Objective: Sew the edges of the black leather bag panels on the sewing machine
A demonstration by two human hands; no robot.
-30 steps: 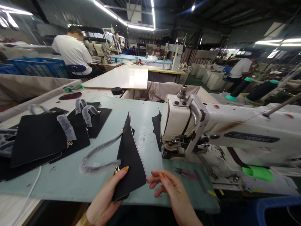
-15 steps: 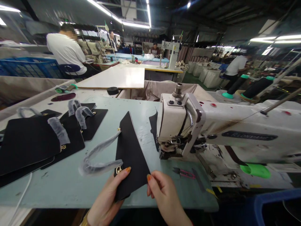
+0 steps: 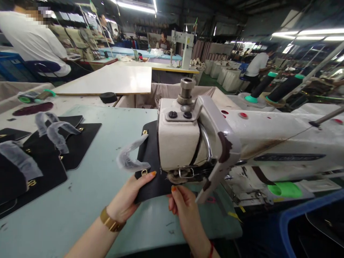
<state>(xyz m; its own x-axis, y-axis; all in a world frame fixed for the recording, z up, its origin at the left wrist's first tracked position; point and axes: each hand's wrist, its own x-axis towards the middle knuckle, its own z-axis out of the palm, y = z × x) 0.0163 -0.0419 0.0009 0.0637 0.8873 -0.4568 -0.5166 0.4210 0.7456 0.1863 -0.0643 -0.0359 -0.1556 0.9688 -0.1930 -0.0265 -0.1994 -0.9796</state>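
A black bag panel (image 3: 153, 190) lies partly under the head of the white sewing machine (image 3: 178, 143), which hides its right part. On its left side a handle (image 3: 127, 157) in clear plastic wrap is fixed by gold-coloured buckles. My left hand (image 3: 130, 195) grips the panel's near left edge, thumb on top beside the lower buckle and fingers underneath. With thumb and fingers closed, my right hand (image 3: 184, 204) pinches the panel's near right corner, close in front of the machine head. The needle area is hidden from view.
More black panels (image 3: 77, 147) with wrapped handles lie on the left of the green tabletop (image 3: 94, 204). A black tape roll (image 3: 108, 97) sits behind. Pink-handled snips (image 3: 211, 200) are partly hidden by the machine. A blue bin (image 3: 287, 218) stands right; co-workers sit farther off.
Both hands have moved the black bag panel forward and to the right, so that it now reaches under the machine head. The view has shifted to the right and closer to the machine.
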